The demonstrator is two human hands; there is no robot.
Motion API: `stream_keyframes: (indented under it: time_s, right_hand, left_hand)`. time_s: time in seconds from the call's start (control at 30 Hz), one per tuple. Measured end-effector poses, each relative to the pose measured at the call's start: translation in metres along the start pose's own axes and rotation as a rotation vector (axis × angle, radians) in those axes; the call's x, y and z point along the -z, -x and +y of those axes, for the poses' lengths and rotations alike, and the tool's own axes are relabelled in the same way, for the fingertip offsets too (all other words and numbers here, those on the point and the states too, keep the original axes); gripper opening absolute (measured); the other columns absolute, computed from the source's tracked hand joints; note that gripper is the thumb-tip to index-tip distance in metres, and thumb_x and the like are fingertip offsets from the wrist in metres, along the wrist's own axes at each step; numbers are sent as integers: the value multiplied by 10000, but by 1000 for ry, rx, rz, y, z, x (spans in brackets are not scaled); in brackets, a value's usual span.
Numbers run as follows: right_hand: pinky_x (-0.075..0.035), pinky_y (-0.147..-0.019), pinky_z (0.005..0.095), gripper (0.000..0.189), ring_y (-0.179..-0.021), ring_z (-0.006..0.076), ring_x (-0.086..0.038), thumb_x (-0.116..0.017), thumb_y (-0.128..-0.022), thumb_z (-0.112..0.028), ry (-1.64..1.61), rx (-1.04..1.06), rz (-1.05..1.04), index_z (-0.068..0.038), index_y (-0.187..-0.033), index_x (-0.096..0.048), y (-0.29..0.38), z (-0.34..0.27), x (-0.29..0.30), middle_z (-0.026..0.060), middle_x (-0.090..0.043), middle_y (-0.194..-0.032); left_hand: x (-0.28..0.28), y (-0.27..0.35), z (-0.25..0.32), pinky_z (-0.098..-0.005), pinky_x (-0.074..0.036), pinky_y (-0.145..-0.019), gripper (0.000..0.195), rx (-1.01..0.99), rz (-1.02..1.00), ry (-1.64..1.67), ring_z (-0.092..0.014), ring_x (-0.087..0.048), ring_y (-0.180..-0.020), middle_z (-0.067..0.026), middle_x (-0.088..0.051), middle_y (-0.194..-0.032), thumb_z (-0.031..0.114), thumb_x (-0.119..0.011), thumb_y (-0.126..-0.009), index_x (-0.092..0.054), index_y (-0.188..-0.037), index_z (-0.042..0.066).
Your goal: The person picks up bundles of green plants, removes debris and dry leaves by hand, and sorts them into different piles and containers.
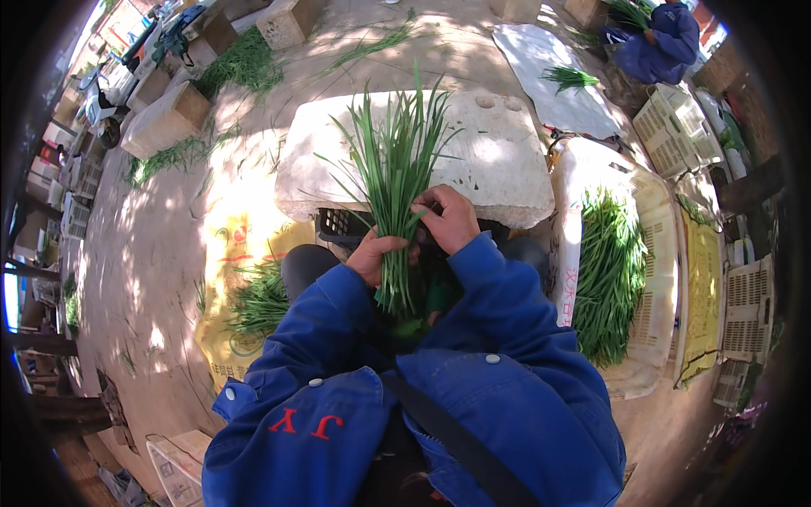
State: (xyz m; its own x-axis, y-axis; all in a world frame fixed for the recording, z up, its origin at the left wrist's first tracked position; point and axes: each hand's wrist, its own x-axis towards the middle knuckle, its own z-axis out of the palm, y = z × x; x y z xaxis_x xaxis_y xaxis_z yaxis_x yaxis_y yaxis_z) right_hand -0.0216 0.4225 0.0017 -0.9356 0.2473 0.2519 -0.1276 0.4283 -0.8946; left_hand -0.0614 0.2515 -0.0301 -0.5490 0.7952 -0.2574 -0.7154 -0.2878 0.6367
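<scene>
A bunch of long green leaves, apparently garlic chives (396,171), stands nearly upright before me, tips fanned out away from my body. My left hand (370,253) is wrapped around its lower part, thumb across the front. At the bunch's right side, the thumb and forefinger of my right hand (447,218) pinch a leaf at its edge. Beyond the bunch is a pale stone slab (500,158), with a few leaf scraps on it. Under its near edge, a black plastic crate (339,227) is partly visible. The lower ends of the stalks hang between my knees.
To my right, a pale plastic crate (659,253) holds a heap of chives (608,279). More chives (263,298) lie on a yellow sack (218,317) at my left. A white sheet (538,57) bears a small bunch (570,77); a person (662,47) sits beyond it. Stone blocks (168,120) stand far left.
</scene>
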Motion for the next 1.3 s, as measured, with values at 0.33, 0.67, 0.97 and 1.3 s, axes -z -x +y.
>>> stream_keyframes:
  time_s: [0.33, 0.67, 0.97, 1.3]
  right_hand:
    - [-506, -623, 257, 107, -684, 128, -589, -596, -857, -66, -987, -221, 184, -38, -959, -581, 0, 11, 43, 16, -607, -809]
    - [-458, -570, 227, 135, -695, 78, -564, -646, -816, -107, -114, -142, -102, -11, -911, -638, 12, -8, 76, -10, -620, -723]
    - [-470, -625, 275, 166, -721, 155, -596, -617, -800, -96, -41, 27, 60, -1, -935, -633, -60, -31, 77, 81, -635, -876]
    - [-464, -684, 232, 206, -742, 78, -566, -576, -812, -55, -88, -21, -192, -8, -1007, -622, -49, -27, 80, 28, -632, -828]
  left_hand:
    - [2, -4, 12, -295, -424, -569, 353, -32, -16, -5, -155, -507, -638, -106, -587, -949, 51, -591, -726, -536, -1072, 8]
    - [-3, -1, 14, -227, -421, -490, 121, -46, 91, -266, -104, -538, -549, -28, -595, -717, 77, -670, -802, -600, -895, 45]
    - [-14, 6, 15, -240, -431, -494, 161, -32, -30, -453, -106, -528, -567, -34, -580, -697, 175, -654, -830, -594, -904, 45]
    - [-14, 12, 13, -241, -435, -519, 154, -29, 28, -401, -109, -540, -587, -41, -604, -737, 187, -591, -883, -599, -923, 38]
